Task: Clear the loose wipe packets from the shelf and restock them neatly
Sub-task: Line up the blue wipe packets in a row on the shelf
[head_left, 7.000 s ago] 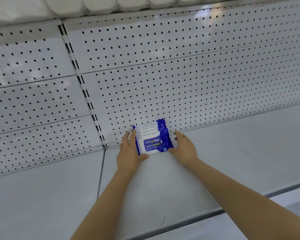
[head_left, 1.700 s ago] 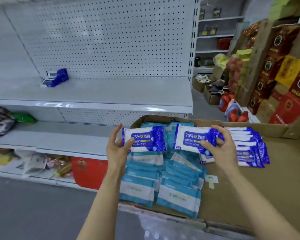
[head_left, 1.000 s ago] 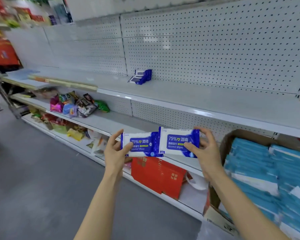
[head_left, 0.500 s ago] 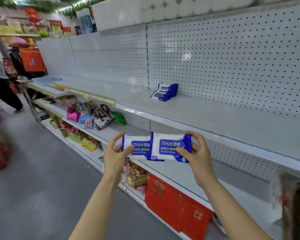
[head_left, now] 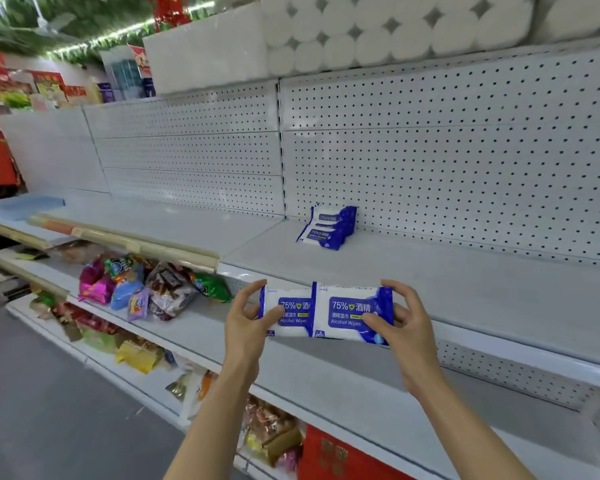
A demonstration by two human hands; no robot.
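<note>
At frame centre, the left hand [head_left: 248, 323] pinches one blue-and-white plastic alcohol wipe packet [head_left: 288, 315]; the right hand [head_left: 404, 323] pinches a second matching packet [head_left: 352, 315] overlapping it. A small packet stack [head_left: 328, 228] sits above on the white metal shelf [head_left: 465, 289].

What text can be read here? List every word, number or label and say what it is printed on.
"75% 酒精": packet in the right hand, and, partly covered by the thumb, packet in the left hand.
"酒精湿巾": right-hand packet.
"Alcohol Wipes": both held packets.
"75%": stack of packets on the shelf; the rest is blurred.
Snack bags, red signs and red box: print too blurred to read.
</note>
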